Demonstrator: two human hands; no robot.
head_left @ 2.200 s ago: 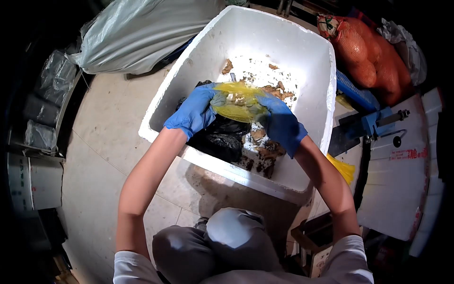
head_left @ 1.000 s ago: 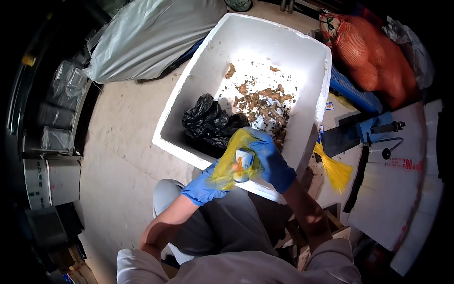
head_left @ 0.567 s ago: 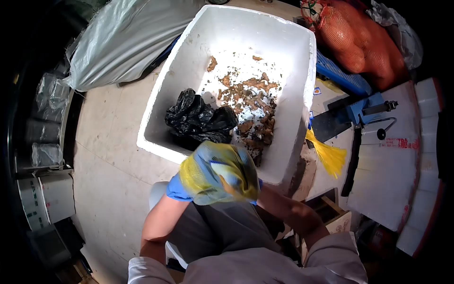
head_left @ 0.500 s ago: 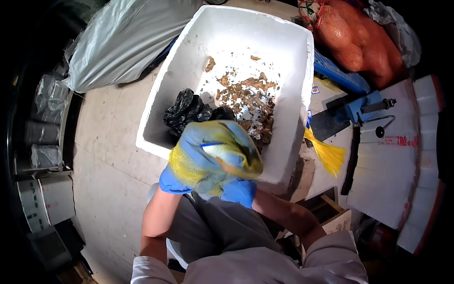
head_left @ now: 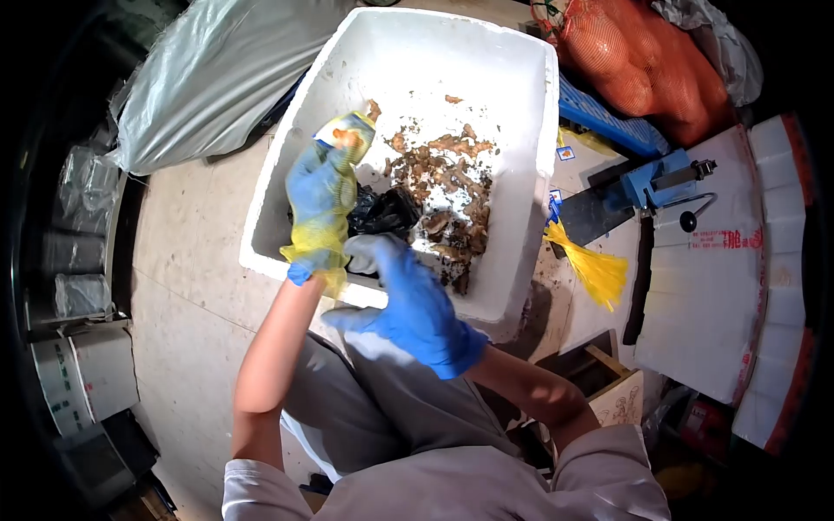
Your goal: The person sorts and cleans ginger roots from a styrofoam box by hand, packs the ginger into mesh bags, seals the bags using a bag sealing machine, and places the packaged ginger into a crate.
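So the yellow mesh bag (head_left: 306, 240) is on the left grip (head_left: 320, 184) like a sleeve, bunched up at the wrist end, label (head_left: 349, 137) out at the fingertip end. Can't tell through the mesh if those fingers are spread or pressed together. The blue-gloved right grip (head_left: 408, 300) has fingers and thumb spread just beside the bag's bunched end; can't tell if they touch. Black plastic bag (head_left: 391, 213) sits just right of the left grip, and knobbly brown roots (head_left: 447, 165) lie beyond the right grip, inside the white foam box (head_left: 524, 195).
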